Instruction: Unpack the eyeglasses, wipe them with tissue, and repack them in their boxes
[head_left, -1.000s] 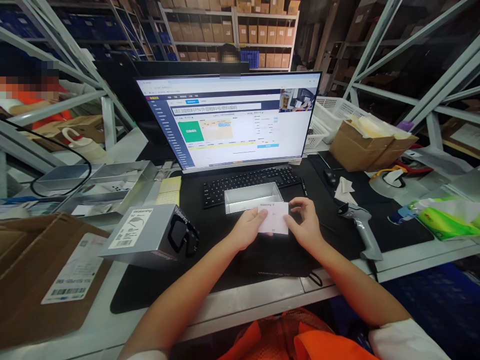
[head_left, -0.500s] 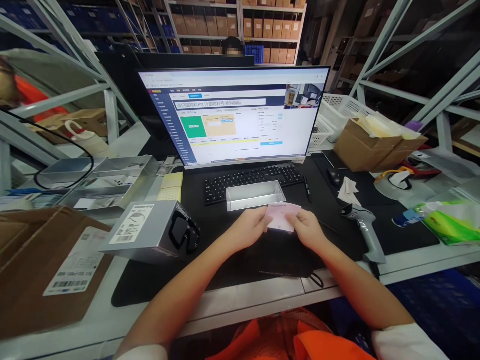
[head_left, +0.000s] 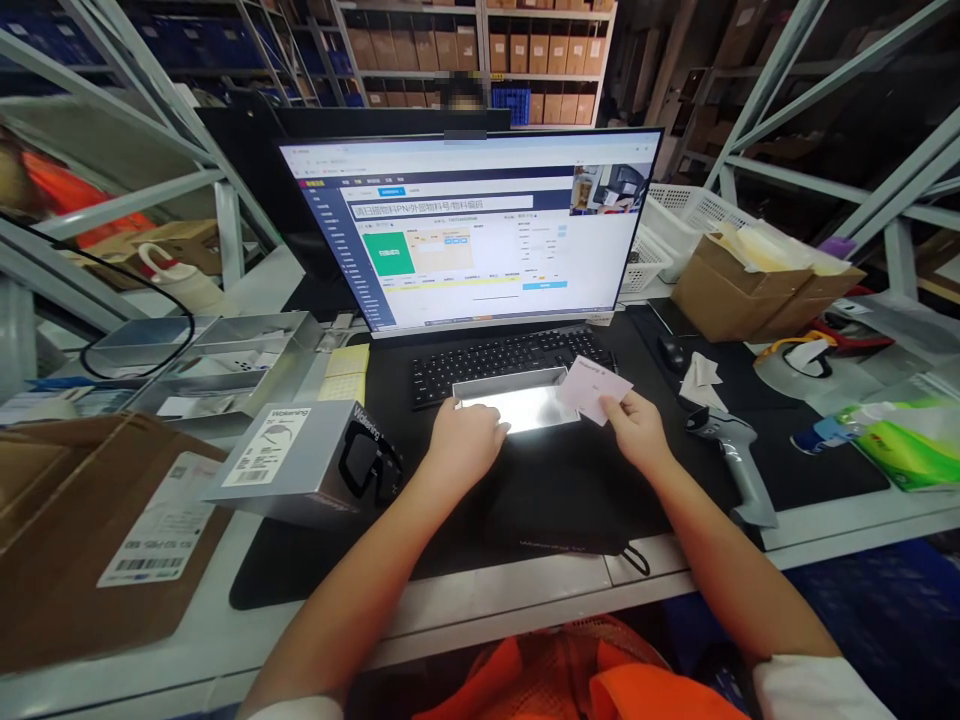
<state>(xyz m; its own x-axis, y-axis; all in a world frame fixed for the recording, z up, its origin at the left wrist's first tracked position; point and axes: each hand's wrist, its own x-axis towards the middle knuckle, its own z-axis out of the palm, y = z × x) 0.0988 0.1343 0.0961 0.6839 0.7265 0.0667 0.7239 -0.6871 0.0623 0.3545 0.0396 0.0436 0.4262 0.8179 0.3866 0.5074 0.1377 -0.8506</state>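
Note:
A pale pink card or booklet (head_left: 589, 388) is pinched by one corner in my right hand (head_left: 636, 428). It tilts over the right end of a shallow, silvery open box (head_left: 529, 405), which lies in front of the keyboard. My left hand (head_left: 469, 437) is closed round the left end of that box, fingers curled over its near wall. Below both hands, a black pouch (head_left: 562, 515) with a cord loop lies on the desk mat. To the left stands a grey carton (head_left: 300, 460) with a picture of dark glasses on it.
A monitor (head_left: 480, 240) and black keyboard (head_left: 495, 360) stand behind. On the right are a mouse (head_left: 670, 352), crumpled tissue (head_left: 701, 382), a barcode scanner (head_left: 731, 460) and a tape roll (head_left: 795, 360). A brown cardboard box (head_left: 90, 530) fills the near left.
My left hand has let go of the pink card, moved left and taken hold of the silvery box. My right hand has moved right and slightly up with the card.

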